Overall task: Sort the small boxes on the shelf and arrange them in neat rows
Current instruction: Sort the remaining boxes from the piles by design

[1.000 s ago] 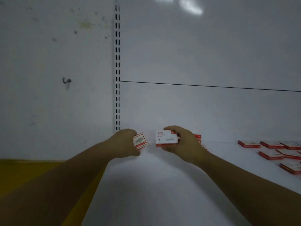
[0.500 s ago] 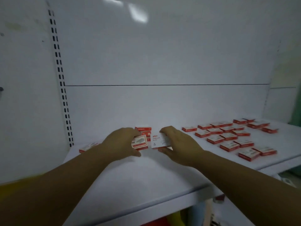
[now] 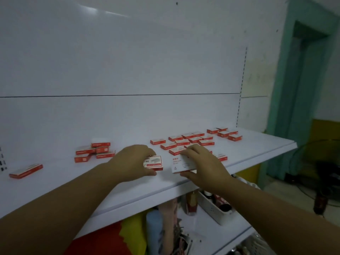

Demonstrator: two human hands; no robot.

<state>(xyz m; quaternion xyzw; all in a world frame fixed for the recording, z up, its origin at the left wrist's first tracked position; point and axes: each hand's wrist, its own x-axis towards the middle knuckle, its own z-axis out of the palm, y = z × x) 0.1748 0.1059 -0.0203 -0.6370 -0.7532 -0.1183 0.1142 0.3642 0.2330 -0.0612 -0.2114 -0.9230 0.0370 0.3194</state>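
L hand (image 3: 132, 161) has its fingers curled over a red-framed box (image 3: 153, 162), thumb at the near edge; R hand (image 3: 204, 166) pinches a white box (image 3: 183, 165) btwn fingers on top and thumb underneath. The two boxes are side by side, not touching, low over the front part of the shelf (image 3: 92, 190); can't tell if they rest on it. Risks, as I judge them: both are near the front lip, so a slack pinch or a nudge could drop one onto the white bin (image 3: 213, 208) and clutter below. R hand is just beside the nearest of the laid-out rows (image 3: 191, 139), so sliding it w/o looking could knock those askew. The 2 box types look different, so putting them in one row would spoil the sort. The loose pile (image 3: 93, 151) at left and a lone box (image 3: 25, 170) are not yet sorted
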